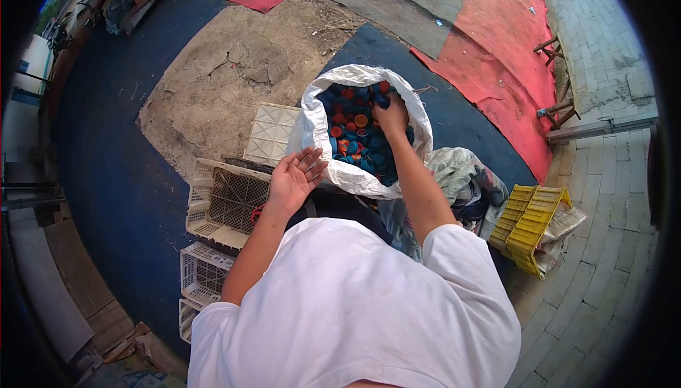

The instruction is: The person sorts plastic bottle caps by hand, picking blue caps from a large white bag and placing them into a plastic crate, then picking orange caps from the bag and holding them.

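A white woven sack (311, 132) stands with its mouth rolled open in front of me. Inside lie many plastic bottle caps (361, 121), blue, teal, red and orange. My right hand (391, 115) reaches into the sack at its right side, its fingers curled around a dark blue bottle cap (383, 100). Just outside the sack's lower left rim is my left hand (298, 176), palm turned up, fingers stretched and apart, with nothing in it.
Cream plastic crates (202, 203) stand to my left, with a pale crate (272, 132) beyond them. At right are a crumpled, patterned bag (454, 168) and yellow crates (528, 221). Blue and red mats (489, 83) cover parts of the ground.
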Demonstrator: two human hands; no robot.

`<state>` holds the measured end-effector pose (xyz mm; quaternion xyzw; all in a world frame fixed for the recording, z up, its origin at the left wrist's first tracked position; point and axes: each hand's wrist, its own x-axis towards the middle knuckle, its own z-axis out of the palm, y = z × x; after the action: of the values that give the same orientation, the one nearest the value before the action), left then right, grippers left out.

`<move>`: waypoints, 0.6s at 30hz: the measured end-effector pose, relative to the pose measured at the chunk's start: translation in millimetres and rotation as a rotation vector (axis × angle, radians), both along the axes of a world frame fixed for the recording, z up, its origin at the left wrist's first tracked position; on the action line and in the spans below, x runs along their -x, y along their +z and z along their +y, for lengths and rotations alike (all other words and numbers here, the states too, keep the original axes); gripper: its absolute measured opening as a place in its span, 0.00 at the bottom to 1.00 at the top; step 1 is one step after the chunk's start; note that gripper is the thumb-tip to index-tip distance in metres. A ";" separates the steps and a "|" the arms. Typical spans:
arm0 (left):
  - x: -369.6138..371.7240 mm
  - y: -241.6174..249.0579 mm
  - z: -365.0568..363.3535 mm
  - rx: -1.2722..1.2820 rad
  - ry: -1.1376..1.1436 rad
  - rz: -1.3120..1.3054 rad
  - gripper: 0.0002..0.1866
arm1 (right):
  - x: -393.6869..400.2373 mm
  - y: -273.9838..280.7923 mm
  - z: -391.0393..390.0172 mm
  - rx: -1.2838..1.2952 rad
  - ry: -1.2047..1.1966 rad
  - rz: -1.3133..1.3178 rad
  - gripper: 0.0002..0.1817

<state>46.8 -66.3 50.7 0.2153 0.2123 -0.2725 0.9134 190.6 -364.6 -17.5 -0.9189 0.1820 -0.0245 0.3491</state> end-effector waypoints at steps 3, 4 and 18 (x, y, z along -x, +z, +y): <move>-3.2 -0.2 2.7 -0.018 0.003 0.005 0.21 | 15.5 -5.8 3.3 0.037 0.013 -0.210 0.26; -4.8 0.5 3.1 -0.022 0.005 0.010 0.21 | 20.8 -9.2 3.7 0.076 0.028 -0.288 0.25; -15.3 -1.5 -12.5 -0.283 -0.071 -0.190 0.19 | 100.1 19.9 8.1 -0.707 -0.250 -0.064 0.12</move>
<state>62.0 -78.8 49.1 0.3738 0.1536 -0.2504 0.8797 90.5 -356.5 2.4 -0.7113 0.2790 -0.0311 0.6444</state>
